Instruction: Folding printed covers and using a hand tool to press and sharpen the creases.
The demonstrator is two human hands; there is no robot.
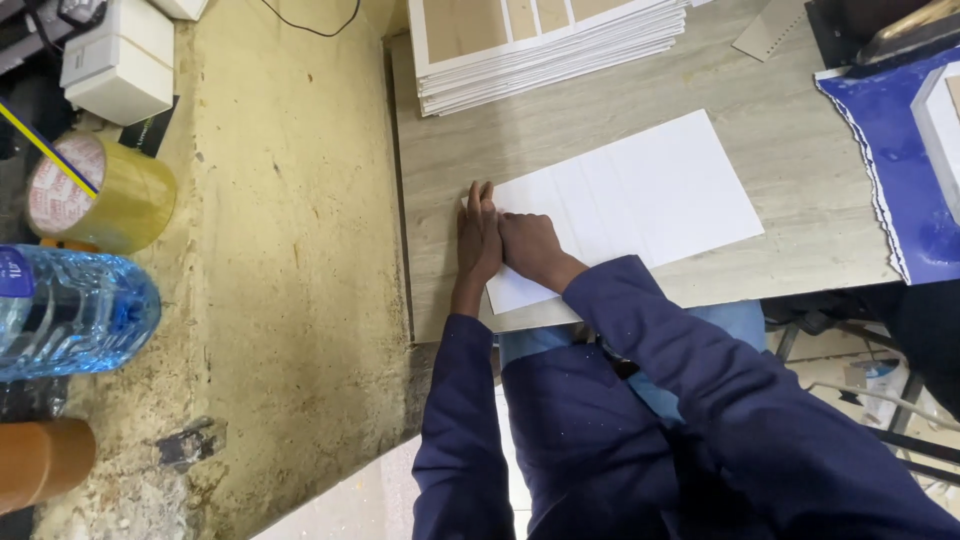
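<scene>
Both hands lie flat, side by side: left hand [478, 238], right hand [530, 250], pressing the left end of a white creased sheet [650, 195] mid-frame on the table [780, 130]. It looks light, stiff, bendable; best held by its edges.

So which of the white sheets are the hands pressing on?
The single white sheet lying flat alone on the table; both hands press its left end. The others sit stacked farther away.
</scene>
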